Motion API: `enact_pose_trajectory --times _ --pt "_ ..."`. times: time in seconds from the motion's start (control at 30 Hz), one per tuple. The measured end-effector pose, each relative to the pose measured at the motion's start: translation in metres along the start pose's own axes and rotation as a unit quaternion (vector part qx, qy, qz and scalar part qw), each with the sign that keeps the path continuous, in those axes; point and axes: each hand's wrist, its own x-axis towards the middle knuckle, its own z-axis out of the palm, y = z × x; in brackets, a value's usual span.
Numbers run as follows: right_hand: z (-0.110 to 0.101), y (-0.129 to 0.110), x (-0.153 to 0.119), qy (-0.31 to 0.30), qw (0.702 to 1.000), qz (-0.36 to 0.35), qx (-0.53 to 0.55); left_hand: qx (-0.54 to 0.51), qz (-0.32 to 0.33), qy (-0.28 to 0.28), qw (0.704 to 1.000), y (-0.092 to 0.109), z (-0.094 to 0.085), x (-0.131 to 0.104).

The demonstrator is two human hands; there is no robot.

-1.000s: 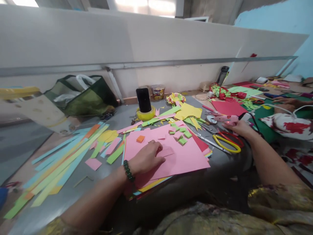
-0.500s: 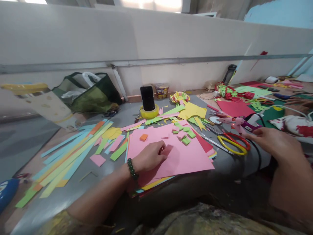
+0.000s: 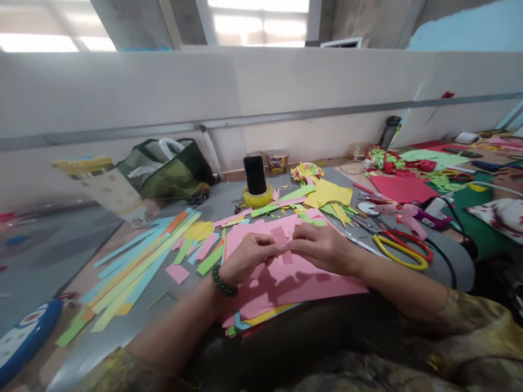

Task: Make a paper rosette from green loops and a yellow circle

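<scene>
My left hand (image 3: 254, 256), a dark green bead bracelet at its wrist, is closed in a pinch on a small pink paper piece (image 3: 279, 236). My right hand (image 3: 326, 247) meets it from the other side, and its fingertips grip the same piece. Both hands are just above the top pink sheet (image 3: 302, 286) of a stack of coloured paper. Their fingers partly hide the pinched edge. To the right, a pink and purple hot glue gun (image 3: 404, 215) lies on the table, and scissors (image 3: 404, 253) with red and yellow handles are near it.
Coloured paper strips (image 3: 143, 267) spread over the left side. Behind the stack, a phone (image 3: 255, 175) stands in a yellow tape roll (image 3: 258, 197). A tumbler (image 3: 104, 188) and a green bag (image 3: 171, 169) are at back left. Another person's hand (image 3: 509, 182) shows at far right.
My right hand has left the glue gun area and come over to my left hand, where it now grips the pink paper piece. The camera view has tilted up slightly.
</scene>
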Motion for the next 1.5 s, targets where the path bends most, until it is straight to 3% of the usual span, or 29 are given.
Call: enact_pose_trajectory --times 0.17,0.27,0.33,0.47,0.6,0.7,1.5 --pt "0.017 0.003 -0.002 0.055 0.992 0.043 0.107 -0.067 0.014 0.01 0.998 -0.005 -0.001 0.003" --pt "0.023 0.003 -0.003 0.067 0.972 0.121 0.191 -0.082 0.021 0.021 0.996 -0.008 -0.001 0.004" --pt "0.025 0.005 -0.003 0.064 0.941 0.217 0.252 -0.067 0.031 0.028 0.997 -0.009 -0.001 0.005" --pt "0.027 0.008 -0.001 0.04 0.841 0.392 0.37 0.007 0.066 0.052 0.996 -0.011 0.0 0.004" --pt "0.027 0.009 0.004 0.012 0.767 0.462 0.445 0.093 0.101 0.058 0.989 -0.008 0.002 0.003" --pt "0.026 0.008 0.007 0.002 0.736 0.49 0.467 0.127 0.118 0.058 0.983 -0.006 0.004 0.001" --pt "0.029 0.007 0.008 -0.012 0.698 0.528 0.483 0.218 0.152 0.067 0.962 -0.01 0.006 0.001"
